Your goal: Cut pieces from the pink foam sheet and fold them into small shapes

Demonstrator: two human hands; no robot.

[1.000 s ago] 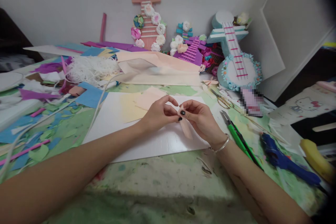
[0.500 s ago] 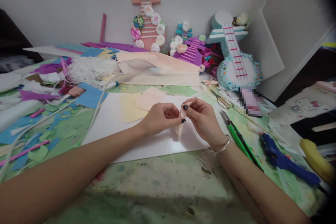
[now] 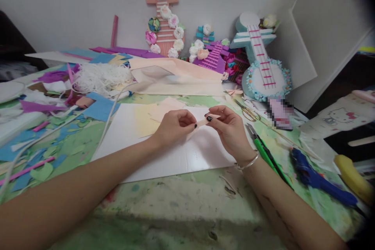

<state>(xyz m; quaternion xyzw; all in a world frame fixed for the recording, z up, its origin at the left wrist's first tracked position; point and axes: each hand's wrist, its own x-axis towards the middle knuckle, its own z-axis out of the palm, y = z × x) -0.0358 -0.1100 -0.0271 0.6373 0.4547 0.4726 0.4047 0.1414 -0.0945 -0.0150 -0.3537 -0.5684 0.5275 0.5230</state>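
Between my hands stretches a small pale peach strip of paper (image 3: 202, 123), held at both ends above a white board (image 3: 172, 162). My left hand (image 3: 175, 127) pinches its left end between thumb and finger. At the other end, my right hand (image 3: 228, 129), with a silver bangle at the wrist, is closed on the strip. Behind my left hand, a pale yellow paper sheet (image 3: 142, 119) and a peach paper sheet (image 3: 170, 105) lie on the board.
Right of the board lie gold-handled scissors (image 3: 249, 111), a green cutter (image 3: 268, 154) and a blue glue gun (image 3: 322, 181). Paper scraps (image 3: 43, 170) and white shredded strands (image 3: 101, 78) cover the left. Decorated instrument models (image 3: 265, 62) stand along the wall. A white cord (image 3: 70, 119) crosses the left side.
My hands have moved apart a little, the left one leftward. The paper strip, upright before, now lies slantwise between them.
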